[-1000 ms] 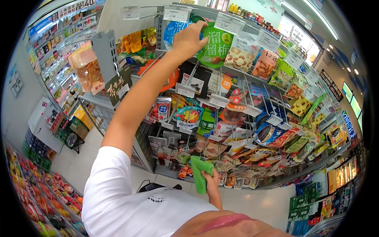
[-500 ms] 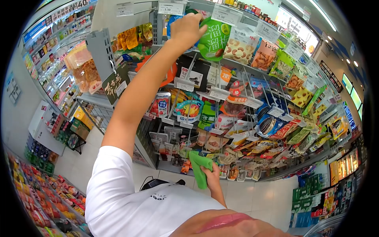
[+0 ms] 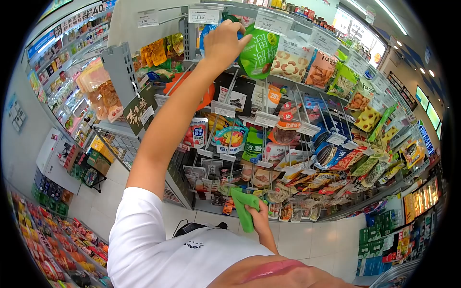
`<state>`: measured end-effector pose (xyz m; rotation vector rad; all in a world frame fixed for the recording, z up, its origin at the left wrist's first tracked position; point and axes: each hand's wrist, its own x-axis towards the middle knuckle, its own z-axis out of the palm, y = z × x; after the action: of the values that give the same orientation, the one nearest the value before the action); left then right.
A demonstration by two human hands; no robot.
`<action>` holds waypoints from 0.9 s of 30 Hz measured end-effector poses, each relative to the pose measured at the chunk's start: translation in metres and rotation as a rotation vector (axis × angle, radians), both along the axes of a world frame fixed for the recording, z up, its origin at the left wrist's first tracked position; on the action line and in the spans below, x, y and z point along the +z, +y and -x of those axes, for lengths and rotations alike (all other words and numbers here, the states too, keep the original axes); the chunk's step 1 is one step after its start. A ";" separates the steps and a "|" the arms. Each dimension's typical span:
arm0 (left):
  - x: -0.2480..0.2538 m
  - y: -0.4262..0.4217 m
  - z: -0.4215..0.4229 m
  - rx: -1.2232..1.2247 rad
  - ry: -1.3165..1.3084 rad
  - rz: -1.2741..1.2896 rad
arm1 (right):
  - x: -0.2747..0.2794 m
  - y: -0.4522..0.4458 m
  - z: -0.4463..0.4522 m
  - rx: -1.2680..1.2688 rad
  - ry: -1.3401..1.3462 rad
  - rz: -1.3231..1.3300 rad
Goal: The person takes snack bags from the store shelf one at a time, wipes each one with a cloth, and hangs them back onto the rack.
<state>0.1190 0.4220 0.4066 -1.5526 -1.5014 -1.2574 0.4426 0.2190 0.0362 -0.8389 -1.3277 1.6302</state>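
"Cloth (image 3: 245, 206) in the right hand (image 3: 258, 213), is it?"

"Yes, a green one. The right hand's fingers are curled round it, and its folds stand out above and below them."

"And the left hand (image 3: 223, 45)?"

"It is up at the top row, well above the right hand, on a long bare forearm (image 3: 175, 113) out of a white sleeve (image 3: 137, 213). Its fingers bend over and the thumb stands apart from them, at the edge of the green packet (image 3: 258, 55)."

"So it grips that packet?"

"That cannot be told; the back of the hand hides the fingertips. The packet hangs just beside the thumb, tilted a little."

"What else is near the left hand?"

"A blue packet (image 3: 205, 36), partly covered, on the side away from the thumb. One price tag (image 3: 205, 14) sits above that. Farther out past the green packet come the cashew packet (image 3: 290, 60) and a pinkish packet (image 3: 321, 69). A black packet (image 3: 235, 98) hangs below the hand."

"And between the two hands?"

"A fruit-printed packet (image 3: 230, 139) and, beside it, a smaller green pouch (image 3: 252, 144). Just beyond the right hand is the lowest row of packs (image 3: 288, 212), and pale floor tiles (image 3: 312, 237) show beside its wrist."
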 end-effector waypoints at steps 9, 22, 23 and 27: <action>0.005 -0.013 -0.012 -0.171 -0.151 -0.039 | 0.001 0.000 0.003 0.019 -0.057 -0.025; 0.000 -0.052 -0.003 -0.754 -0.653 0.179 | -0.002 -0.001 0.004 0.034 -0.087 -0.068; -0.001 -0.054 -0.001 -0.823 -0.683 0.175 | 0.000 -0.002 0.006 0.030 -0.086 -0.083; -0.007 -0.070 -0.008 -1.044 -0.803 0.172 | -0.005 -0.004 0.006 0.003 -0.115 -0.151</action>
<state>0.1268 0.3519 0.3998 -2.1990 -1.1931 -2.6311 0.4367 0.2155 0.0315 -0.8500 -1.5128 1.4818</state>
